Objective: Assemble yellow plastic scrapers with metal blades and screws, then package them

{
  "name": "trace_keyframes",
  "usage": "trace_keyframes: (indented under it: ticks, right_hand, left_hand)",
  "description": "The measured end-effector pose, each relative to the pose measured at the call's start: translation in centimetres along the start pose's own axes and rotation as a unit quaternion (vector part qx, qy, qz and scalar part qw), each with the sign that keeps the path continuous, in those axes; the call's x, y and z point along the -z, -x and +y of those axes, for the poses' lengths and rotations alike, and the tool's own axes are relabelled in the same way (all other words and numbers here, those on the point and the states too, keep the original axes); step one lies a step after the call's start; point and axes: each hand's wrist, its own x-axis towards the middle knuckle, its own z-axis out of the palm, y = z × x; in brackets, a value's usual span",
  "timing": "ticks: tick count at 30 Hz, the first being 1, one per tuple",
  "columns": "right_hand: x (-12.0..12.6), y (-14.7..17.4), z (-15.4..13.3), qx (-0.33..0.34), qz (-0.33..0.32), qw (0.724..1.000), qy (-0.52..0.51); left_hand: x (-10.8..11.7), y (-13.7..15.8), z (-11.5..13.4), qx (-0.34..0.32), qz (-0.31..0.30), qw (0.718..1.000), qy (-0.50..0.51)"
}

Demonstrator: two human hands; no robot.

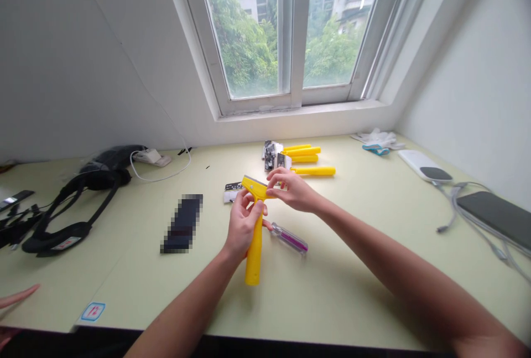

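In the head view, the left hand [244, 224] is closed around the upper part of the handle of a yellow plastic scraper with a wide flat head [254, 236], holding it upright above the pale green desk [352, 269], with the handle's lower end hanging just over the surface. The right hand [290, 189] pinches the right end of the scraper's head between thumb and fingers, so both hands grip the same tool near the middle of the desk. Just right of the handle, a small screwdriver with a clear purple handle [289, 238] lies flat on the desk, close to the left hand's fingers. Behind the hands, a group of 4 more yellow scraper handles [309, 159] lies beside a small black-and-white packet stack [274, 156], and a small white-and-black card [232, 191] rests to the left of the scraper's head. A dark flat rectangular object [182, 223], blurred, lies to the left. Farther left sits a black strap harness [74, 203] with a white cable [161, 172] looping behind it. At the right, a white oblong device [425, 165], grey cables [464, 203] and a dark slab-like device [498, 217] rest near the wall. White gloves [379, 139] lie by the window sill. At the lower left edge, another person's fingertips [19, 296] rest near a small labelled sticker [93, 311].
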Motion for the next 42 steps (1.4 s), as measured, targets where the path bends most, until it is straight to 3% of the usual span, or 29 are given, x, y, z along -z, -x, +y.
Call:
trace_keyframes:
  ticks: [3, 7, 11, 14, 16, 20, 24, 27, 29, 34, 38, 42]
  right_hand:
    - [-0.2, -0.1, 0.5, -0.037, -0.013, 0.993, -0.112]
    - [0.0, 0.0, 0.9, -0.108, -0.100, 0.947, -0.284]
    - [0.4, 0.3, 1.0, -0.139, -0.150, 0.916, -0.345]
    - [0.1, 0.3, 1.3, -0.152, -0.135, 0.920, -0.334]
    - [-0.3, 0.2, 1.5, -0.166, -0.114, 0.928, -0.312]
    - [-1.2, 0.0, 1.4, -0.185, -0.068, 0.942, -0.271]
    - [-0.6, -0.3, 0.9, -0.180, -0.050, 0.965, -0.186]
    - [1.9, 0.5, 1.4, -0.169, -0.036, 0.983, -0.063]
    - [4.2, 1.9, 2.4, -0.164, -0.025, 0.986, 0.036]
    - [8.9, 7.0, 5.1, -0.179, -0.055, 0.959, 0.212]
    - [9.5, 9.2, 6.2, -0.186, -0.100, 0.942, 0.259]
    - [8.7, 9.1, 6.6, -0.172, -0.112, 0.936, 0.286]
  left_hand:
    - [0.1, 0.0, 0.2, 0.005, -0.014, 1.000, 0.019]
    - [0.3, 0.0, 0.4, 0.005, -0.035, 0.999, 0.033]
    - [0.5, -0.2, 0.3, 0.006, -0.061, 0.998, 0.029]
    - [0.7, -0.6, 0.0, 0.015, -0.050, 0.999, -0.008]
    - [1.0, -0.8, -0.3, 0.025, -0.012, 0.998, -0.058]
    - [1.5, -0.9, -0.7, -0.017, 0.058, 0.967, -0.246]
    - [1.7, -0.5, -0.8, -0.136, -0.012, 0.891, -0.434]
    - [1.6, -0.3, -0.8, -0.161, -0.042, 0.868, -0.467]
    - [1.6, -0.3, -0.8, -0.148, -0.049, 0.880, -0.448]
    - [1.5, -0.5, -1.0, -0.018, -0.051, 0.959, -0.278]
    - [1.3, -0.8, -0.9, 0.059, -0.056, 0.989, -0.123]
    - [1.4, -1.0, -0.7, 0.095, -0.069, 0.993, 0.015]
